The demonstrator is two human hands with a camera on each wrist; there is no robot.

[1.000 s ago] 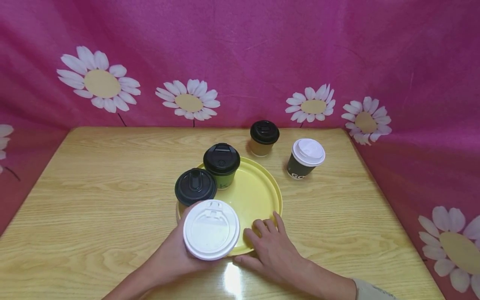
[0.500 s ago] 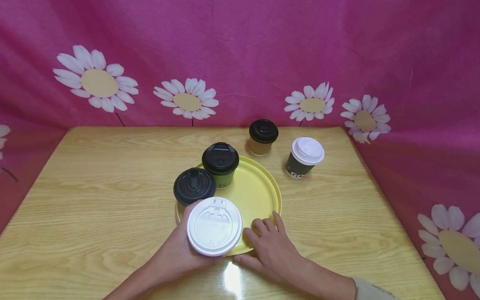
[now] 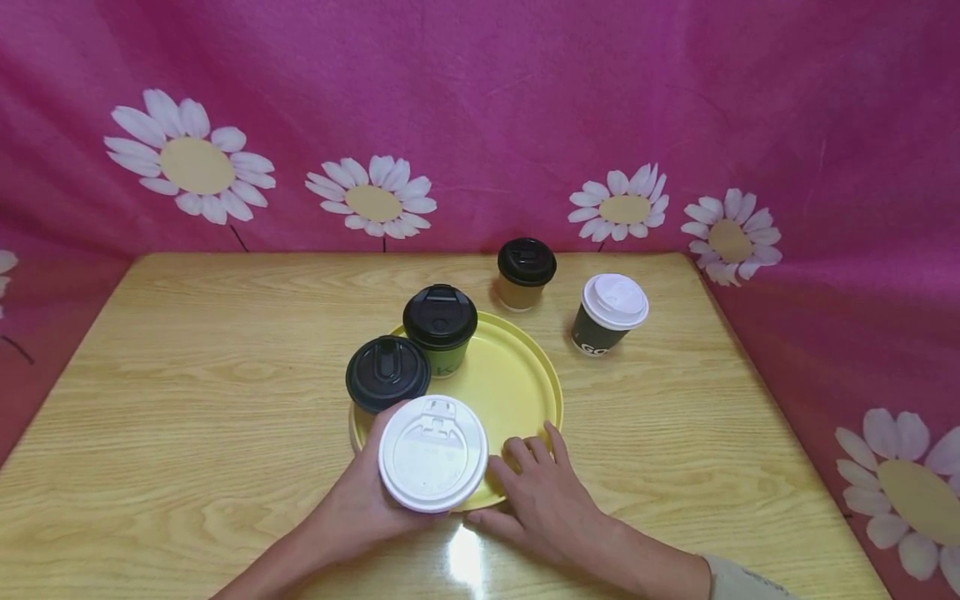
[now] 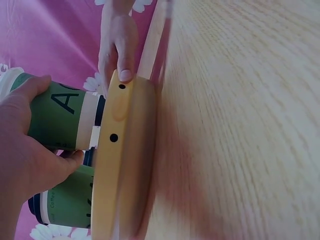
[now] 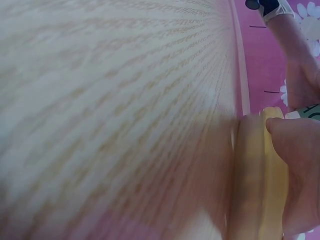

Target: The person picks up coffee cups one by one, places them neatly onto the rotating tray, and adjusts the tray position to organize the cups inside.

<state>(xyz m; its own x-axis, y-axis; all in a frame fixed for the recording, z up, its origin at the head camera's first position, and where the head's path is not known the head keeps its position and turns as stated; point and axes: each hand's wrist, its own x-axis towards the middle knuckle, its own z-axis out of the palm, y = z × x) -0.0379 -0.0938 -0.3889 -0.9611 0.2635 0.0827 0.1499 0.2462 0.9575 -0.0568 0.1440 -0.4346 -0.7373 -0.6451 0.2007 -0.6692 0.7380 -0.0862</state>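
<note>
My left hand (image 3: 360, 504) grips a green paper coffee cup (image 4: 57, 117) round its side. From above, mostly its white lid (image 3: 433, 454) shows. The cup is over the near part of a round yellow tray (image 3: 517, 383); whether its base touches the tray I cannot tell. My right hand (image 3: 551, 500) holds the tray's near right rim, thumb outside and fingers over the inner side. On the tray's left side stand a black-lidded cup (image 3: 388, 372), its body partly hidden by my left hand, and a green cup with a black lid (image 3: 441, 329).
Behind the tray, a brown cup with a black lid (image 3: 525, 275) stands on the wooden table (image 3: 210, 375). To its right is a dark cup with a white lid (image 3: 611, 312). A pink flowered cloth (image 3: 480, 108) hangs behind the table and along its sides.
My left hand has carried the white-lidded cup slightly right and away from me over the tray. The right hand stays on the rim, and the other cups keep their places.
</note>
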